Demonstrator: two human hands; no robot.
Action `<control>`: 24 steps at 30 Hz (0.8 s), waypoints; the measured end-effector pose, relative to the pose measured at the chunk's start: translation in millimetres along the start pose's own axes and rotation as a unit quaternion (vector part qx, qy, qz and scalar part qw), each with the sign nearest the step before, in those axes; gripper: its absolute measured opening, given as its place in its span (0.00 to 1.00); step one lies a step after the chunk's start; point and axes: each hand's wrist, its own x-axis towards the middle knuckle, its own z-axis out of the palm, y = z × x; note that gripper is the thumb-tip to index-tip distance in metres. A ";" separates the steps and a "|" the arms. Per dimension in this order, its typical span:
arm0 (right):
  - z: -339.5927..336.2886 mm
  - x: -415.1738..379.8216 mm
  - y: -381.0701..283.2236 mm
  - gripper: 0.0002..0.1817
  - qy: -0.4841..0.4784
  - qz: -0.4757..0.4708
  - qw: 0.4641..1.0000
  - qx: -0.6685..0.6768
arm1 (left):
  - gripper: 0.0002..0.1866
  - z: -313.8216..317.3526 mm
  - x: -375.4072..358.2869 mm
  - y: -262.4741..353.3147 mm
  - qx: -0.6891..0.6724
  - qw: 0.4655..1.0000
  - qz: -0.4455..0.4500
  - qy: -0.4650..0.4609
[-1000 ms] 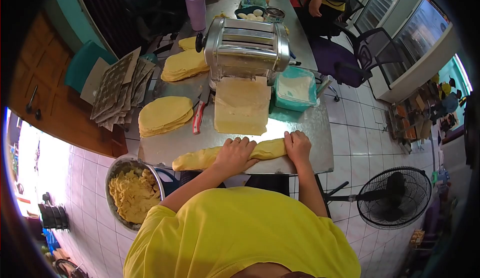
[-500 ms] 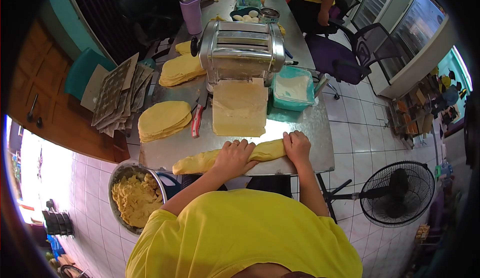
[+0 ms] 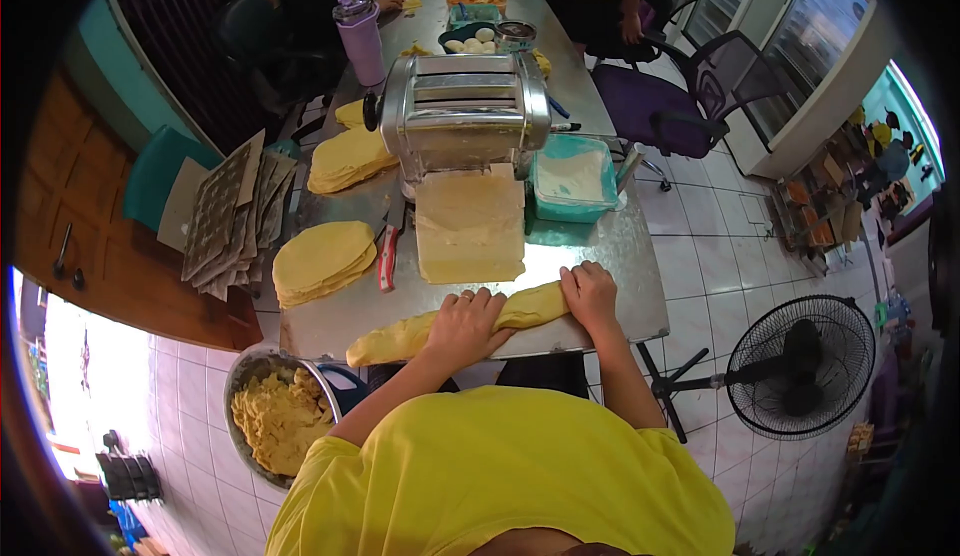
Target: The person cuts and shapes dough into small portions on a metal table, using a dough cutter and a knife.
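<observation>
A long yellow dough roll [image 3: 395, 339] lies along the near edge of the steel table, its left end reaching past my hands. My left hand [image 3: 466, 328] curls over the middle of the roll, fingers on its far side. At the right end, my right hand [image 3: 590, 294] grips the dough, thumb toward the roll. Just beyond them a pale sheet [image 3: 468, 236] hangs from the metal dough roller machine [image 3: 462, 116] onto the table. A knife with a red handle [image 3: 387, 259] lies beside flat yellow dough pieces [image 3: 325, 258].
A teal tub of white powder [image 3: 573, 178] stands right of the machine, more dough sheets [image 3: 350, 159] to its left. A purple tumbler [image 3: 360, 41] is farther back. Below left sits a bowl of dough [image 3: 280, 421]; a fan [image 3: 800, 366] stands right. Other people stand beyond.
The camera view has tilted and shifted slightly, so the table items appear a little lower and left. Both hands keep nearly the same hold on the dough roll.
</observation>
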 end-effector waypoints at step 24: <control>0.3 0.6 0.1 0.15 -0.008 0.002 1.000 0.014 | 0.23 2.0 -0.8 -2.8 -0.016 1.000 -0.003 0.006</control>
